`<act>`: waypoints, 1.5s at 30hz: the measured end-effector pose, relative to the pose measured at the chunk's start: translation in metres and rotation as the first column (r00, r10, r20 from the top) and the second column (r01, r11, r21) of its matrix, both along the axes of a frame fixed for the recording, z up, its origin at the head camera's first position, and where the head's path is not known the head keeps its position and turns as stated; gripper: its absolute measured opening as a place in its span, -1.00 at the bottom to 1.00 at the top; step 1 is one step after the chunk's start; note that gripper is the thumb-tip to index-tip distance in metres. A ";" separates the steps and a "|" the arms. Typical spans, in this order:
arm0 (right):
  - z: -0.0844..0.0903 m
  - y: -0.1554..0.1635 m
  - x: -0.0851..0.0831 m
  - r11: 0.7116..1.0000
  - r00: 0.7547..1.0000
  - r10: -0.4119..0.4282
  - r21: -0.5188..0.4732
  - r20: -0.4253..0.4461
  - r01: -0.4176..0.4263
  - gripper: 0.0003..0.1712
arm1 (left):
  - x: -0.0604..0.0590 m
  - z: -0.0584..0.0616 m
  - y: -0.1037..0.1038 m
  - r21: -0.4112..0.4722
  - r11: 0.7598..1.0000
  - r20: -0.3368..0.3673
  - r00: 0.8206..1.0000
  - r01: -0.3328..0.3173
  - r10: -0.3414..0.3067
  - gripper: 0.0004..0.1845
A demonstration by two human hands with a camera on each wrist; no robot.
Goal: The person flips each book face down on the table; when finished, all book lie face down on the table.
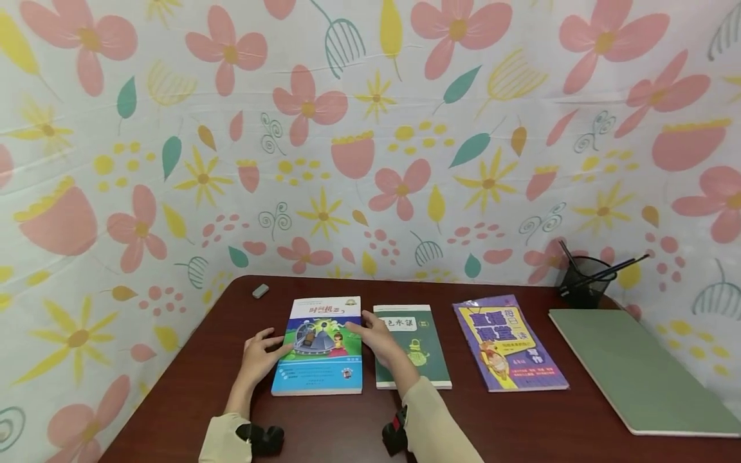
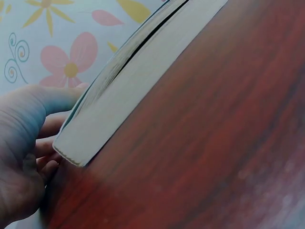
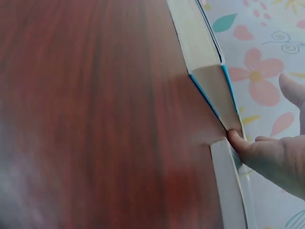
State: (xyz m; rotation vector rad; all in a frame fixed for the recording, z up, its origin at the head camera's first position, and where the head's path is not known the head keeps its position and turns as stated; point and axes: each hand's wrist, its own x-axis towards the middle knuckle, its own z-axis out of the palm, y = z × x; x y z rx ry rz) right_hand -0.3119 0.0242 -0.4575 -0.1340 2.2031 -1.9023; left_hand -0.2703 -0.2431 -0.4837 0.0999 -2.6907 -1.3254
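Note:
A blue picture book (image 1: 321, 350) lies flat on the dark red table (image 1: 324, 431). My left hand (image 1: 258, 357) is at its left edge. In the left wrist view the thumb (image 2: 50, 98) lies over the cover and curled fingers (image 2: 45, 148) sit against the page edge (image 2: 119, 105). My right hand (image 1: 379, 337) rests across the gap between the blue book and a green book (image 1: 418, 352) beside it. In the right wrist view a fingertip (image 3: 237, 140) touches the blue book (image 3: 212, 93) where it meets the green book (image 3: 228, 186), and the thumb is raised apart.
A purple book (image 1: 506, 344) lies right of the green one, then a large green pad (image 1: 633, 366). A black mesh pen holder (image 1: 581, 281) stands at the back right. A small grey eraser (image 1: 260, 290) lies at the back left. Flowered cloth (image 1: 370, 141) walls the table.

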 end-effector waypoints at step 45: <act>-0.005 -0.014 0.001 0.990 0.995 -0.097 0.097 -0.020 0.098 -0.18 | -0.002 0.019 0.020 0.551 0.834 0.077 0.994 0.022 -0.078 -0.16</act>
